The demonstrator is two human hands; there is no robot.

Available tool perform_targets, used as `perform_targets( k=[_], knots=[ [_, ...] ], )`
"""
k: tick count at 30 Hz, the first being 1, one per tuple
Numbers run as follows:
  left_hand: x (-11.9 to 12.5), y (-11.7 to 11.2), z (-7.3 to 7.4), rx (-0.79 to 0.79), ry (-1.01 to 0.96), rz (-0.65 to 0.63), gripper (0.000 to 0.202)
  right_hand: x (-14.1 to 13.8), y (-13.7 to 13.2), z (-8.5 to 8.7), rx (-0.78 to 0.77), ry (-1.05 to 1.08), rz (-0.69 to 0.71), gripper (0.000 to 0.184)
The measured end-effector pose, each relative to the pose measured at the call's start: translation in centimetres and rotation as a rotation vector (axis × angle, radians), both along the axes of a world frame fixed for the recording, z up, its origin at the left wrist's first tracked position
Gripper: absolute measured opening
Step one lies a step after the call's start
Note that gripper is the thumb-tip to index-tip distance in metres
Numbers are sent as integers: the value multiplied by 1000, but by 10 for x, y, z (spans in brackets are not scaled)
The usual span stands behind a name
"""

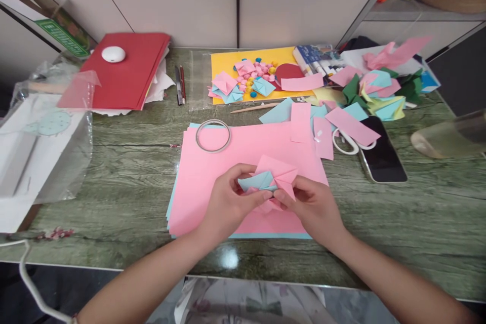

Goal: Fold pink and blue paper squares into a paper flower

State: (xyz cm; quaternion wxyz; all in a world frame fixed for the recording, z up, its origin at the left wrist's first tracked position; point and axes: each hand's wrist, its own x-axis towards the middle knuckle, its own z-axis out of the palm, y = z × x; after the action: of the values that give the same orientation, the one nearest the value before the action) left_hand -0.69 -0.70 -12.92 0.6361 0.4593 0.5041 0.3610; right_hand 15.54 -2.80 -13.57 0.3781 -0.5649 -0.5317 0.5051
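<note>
Between my two hands is a folded paper piece (279, 169) with pink flaps and a light blue section. My left hand (233, 200) pinches its left side, thumb along the lower edge near the blue part. From the right, my right hand (313, 205) grips the pink side, with its thumb close to the left thumb. Some fingers of both hands are hidden behind the paper. Beneath lies a stack of pink and light blue sheets (197, 197). A ring-shaped roll of tape (213, 135) rests on the stack's upper left.
White-handled scissors (346, 143) lie partly under pink paper strips, beside a phone (383, 154). Behind are a yellow sheet (220, 63) with small folded pieces, and a wooden stick (254, 107). Red folders (132, 81) sit back left; a clear cup (448, 136) stands right.
</note>
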Motion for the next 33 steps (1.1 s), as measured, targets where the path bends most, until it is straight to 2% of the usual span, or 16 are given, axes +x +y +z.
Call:
perform_targets(
  k=[5, 10, 14, 17, 20, 26, 33],
  knots=[
    [-1, -5, 2, 27, -30, 31, 24, -1, -6, -1, -7, 113, 15, 26],
    [-1, -2, -2, 4, -75, -46, 23, -1, -2, 0, -90, 252, 87, 9],
    [-1, 3, -2, -18, -24, -60, 27, 0, 4, 2, -120, 334, 128, 15],
    [-1, 5, 0, 0, 15, -54, 31, 2, 6, 0, -116, 251, 39, 11],
    [-1, 5, 2, -1, 35, -67, 36, 3, 5, -3, -96, 163, -46, 15],
    [-3, 3, 4, 30, 97, -134, 22, 6, 5, -1, -20, 145, -6, 12],
    [-2, 2, 5, 52, 192, -157, 13, 5, 7, 0, -87, -2, -36, 19]
  ],
)
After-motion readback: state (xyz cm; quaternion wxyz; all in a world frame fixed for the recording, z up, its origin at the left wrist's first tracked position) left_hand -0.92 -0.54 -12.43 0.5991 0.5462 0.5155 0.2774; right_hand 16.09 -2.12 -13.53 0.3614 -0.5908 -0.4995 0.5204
